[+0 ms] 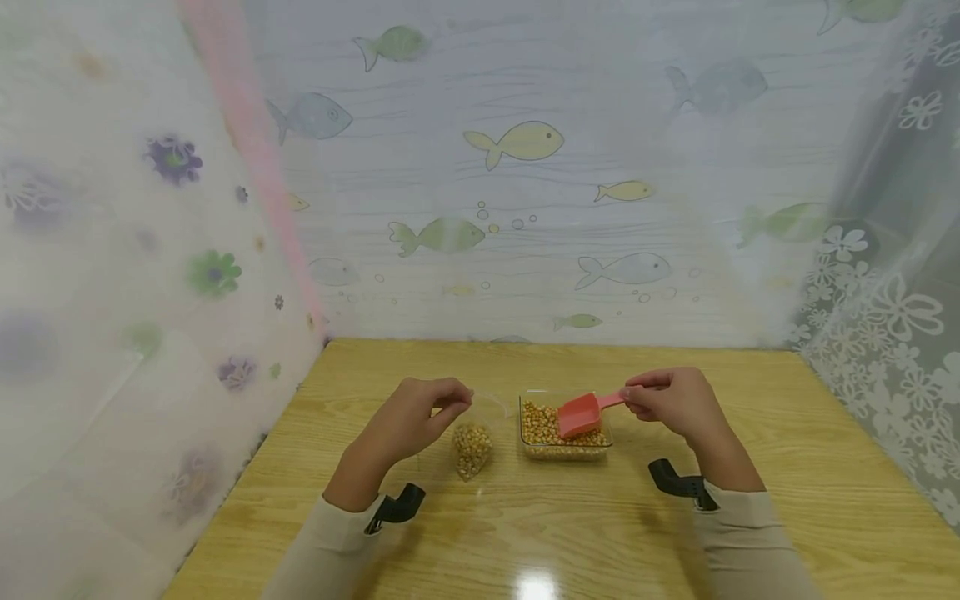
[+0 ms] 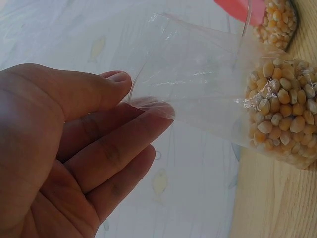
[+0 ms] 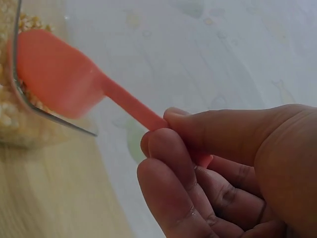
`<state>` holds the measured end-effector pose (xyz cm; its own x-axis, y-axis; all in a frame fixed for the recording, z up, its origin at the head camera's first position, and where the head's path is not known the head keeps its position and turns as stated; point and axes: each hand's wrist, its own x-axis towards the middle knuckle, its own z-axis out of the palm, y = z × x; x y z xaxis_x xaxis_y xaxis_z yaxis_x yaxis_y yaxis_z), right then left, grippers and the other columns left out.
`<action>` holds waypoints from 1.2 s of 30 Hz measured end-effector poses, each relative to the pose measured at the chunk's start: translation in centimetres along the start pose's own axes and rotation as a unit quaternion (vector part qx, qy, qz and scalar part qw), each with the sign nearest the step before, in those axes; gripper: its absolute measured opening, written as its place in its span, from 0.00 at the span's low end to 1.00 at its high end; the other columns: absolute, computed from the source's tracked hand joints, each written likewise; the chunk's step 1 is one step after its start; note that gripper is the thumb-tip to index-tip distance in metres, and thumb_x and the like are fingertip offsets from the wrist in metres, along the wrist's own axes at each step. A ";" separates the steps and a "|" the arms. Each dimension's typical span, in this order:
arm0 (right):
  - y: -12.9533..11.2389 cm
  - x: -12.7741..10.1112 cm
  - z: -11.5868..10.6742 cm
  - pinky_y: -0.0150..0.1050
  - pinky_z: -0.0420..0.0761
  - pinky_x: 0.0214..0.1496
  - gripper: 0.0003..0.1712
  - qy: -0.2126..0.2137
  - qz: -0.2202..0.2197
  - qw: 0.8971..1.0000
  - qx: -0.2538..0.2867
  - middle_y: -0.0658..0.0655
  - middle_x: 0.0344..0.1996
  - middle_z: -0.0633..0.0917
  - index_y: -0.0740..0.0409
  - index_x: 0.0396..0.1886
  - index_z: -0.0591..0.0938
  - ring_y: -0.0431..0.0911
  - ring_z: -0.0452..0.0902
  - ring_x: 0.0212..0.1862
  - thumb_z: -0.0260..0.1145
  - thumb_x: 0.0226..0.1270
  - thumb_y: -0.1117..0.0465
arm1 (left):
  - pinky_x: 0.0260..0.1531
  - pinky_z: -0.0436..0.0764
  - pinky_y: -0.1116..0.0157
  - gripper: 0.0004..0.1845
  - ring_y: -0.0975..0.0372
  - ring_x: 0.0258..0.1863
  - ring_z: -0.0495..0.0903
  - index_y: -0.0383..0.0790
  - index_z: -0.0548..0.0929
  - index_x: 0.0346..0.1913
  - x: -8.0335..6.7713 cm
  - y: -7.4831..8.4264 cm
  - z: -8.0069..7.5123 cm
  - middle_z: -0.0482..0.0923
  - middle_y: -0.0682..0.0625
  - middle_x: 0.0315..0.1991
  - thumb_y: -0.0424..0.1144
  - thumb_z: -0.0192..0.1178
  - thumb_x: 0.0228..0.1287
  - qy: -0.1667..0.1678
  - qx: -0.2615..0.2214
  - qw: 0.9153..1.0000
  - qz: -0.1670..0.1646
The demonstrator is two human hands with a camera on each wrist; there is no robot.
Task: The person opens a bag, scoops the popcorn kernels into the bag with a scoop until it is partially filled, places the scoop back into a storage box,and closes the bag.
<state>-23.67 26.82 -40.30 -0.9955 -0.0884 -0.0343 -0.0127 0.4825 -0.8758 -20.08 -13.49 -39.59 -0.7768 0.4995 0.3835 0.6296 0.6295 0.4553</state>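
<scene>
With thumb and fingers my left hand (image 1: 416,414) pinches the rim of a clear plastic bag (image 2: 198,84), whose lower part is filled with corn kernels (image 2: 285,106). The bag's bottom hangs at or just over the table; contact is unclear. To its right is a rectangular glass container (image 1: 566,454) holding more corn kernels (image 1: 536,421). My right hand (image 1: 678,402) grips the handle of a pink scoop (image 1: 579,415) between thumb and fingers. The scoop's blade lies over the kernels inside the container, its handle passing above the right rim.
Everything stands on a wooden table (image 1: 540,517). A translucent curtain with fish prints (image 1: 525,208) closes off the back, and flower-patterned sheets (image 1: 150,292) flank the sides. Black wrist mounts (image 1: 401,504) are strapped on both forearms.
</scene>
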 end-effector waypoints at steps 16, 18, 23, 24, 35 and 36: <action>-2.7 -1.5 -0.5 0.40 0.84 0.31 0.17 0.050 -0.025 0.990 -0.126 0.55 0.34 0.92 0.61 0.51 0.89 0.43 0.88 0.33 0.71 0.71 0.54 | 0.51 0.87 0.63 0.06 0.66 0.45 0.89 0.47 0.88 0.48 0.1 -0.1 0.1 0.89 0.54 0.48 0.35 0.65 0.74 0.003 -0.001 1.000 0.009; -2.6 -1.3 -0.1 0.41 0.83 0.30 0.17 0.044 -0.025 0.991 -0.125 0.54 0.32 0.92 0.61 0.50 0.89 0.44 0.88 0.32 0.72 0.70 0.54 | 0.51 0.87 0.63 0.06 0.66 0.45 0.89 0.47 0.88 0.48 0.1 -0.1 0.0 0.89 0.54 0.48 0.35 0.65 0.74 0.003 0.000 1.000 0.011; -1.4 -0.4 0.6 0.41 0.89 0.35 0.17 0.023 -0.015 0.996 -0.083 0.56 0.34 0.92 0.63 0.51 0.88 0.45 0.89 0.33 0.72 0.71 0.55 | 0.51 0.87 0.64 0.06 0.66 0.45 0.89 0.48 0.88 0.49 0.2 0.0 0.0 0.89 0.54 0.48 0.36 0.64 0.74 -0.003 0.004 1.000 0.005; -1.0 -0.2 0.7 0.42 0.90 0.38 0.18 0.017 -0.011 0.997 -0.068 0.57 0.36 0.92 0.64 0.51 0.88 0.46 0.89 0.34 0.72 0.71 0.55 | 0.51 0.87 0.64 0.06 0.66 0.45 0.89 0.48 0.88 0.49 0.2 0.0 0.0 0.89 0.54 0.48 0.36 0.64 0.75 -0.004 0.005 1.000 0.004; 2.1 1.3 2.0 0.41 0.90 0.44 0.23 -0.023 0.025 0.997 0.068 0.60 0.42 0.91 0.74 0.58 0.83 0.50 0.91 0.42 0.70 0.73 0.59 | 0.51 0.87 0.64 0.06 0.66 0.46 0.89 0.47 0.87 0.49 0.1 -0.1 0.0 0.89 0.54 0.48 0.36 0.63 0.75 -0.008 0.004 1.000 0.000; 2.2 1.4 2.1 0.40 0.90 0.44 0.23 -0.026 0.027 0.997 0.074 0.60 0.43 0.91 0.74 0.58 0.82 0.50 0.91 0.42 0.70 0.74 0.59 | 0.51 0.87 0.65 0.06 0.66 0.46 0.89 0.47 0.87 0.49 0.1 -0.1 0.0 0.89 0.54 0.48 0.36 0.63 0.75 -0.007 0.005 1.000 0.000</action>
<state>-24.92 25.90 -43.32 -0.9880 -0.1133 -0.1052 0.0586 0.3548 -0.9331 -20.22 -13.47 -39.63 -0.7774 0.5077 0.3714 0.6290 0.6355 0.4478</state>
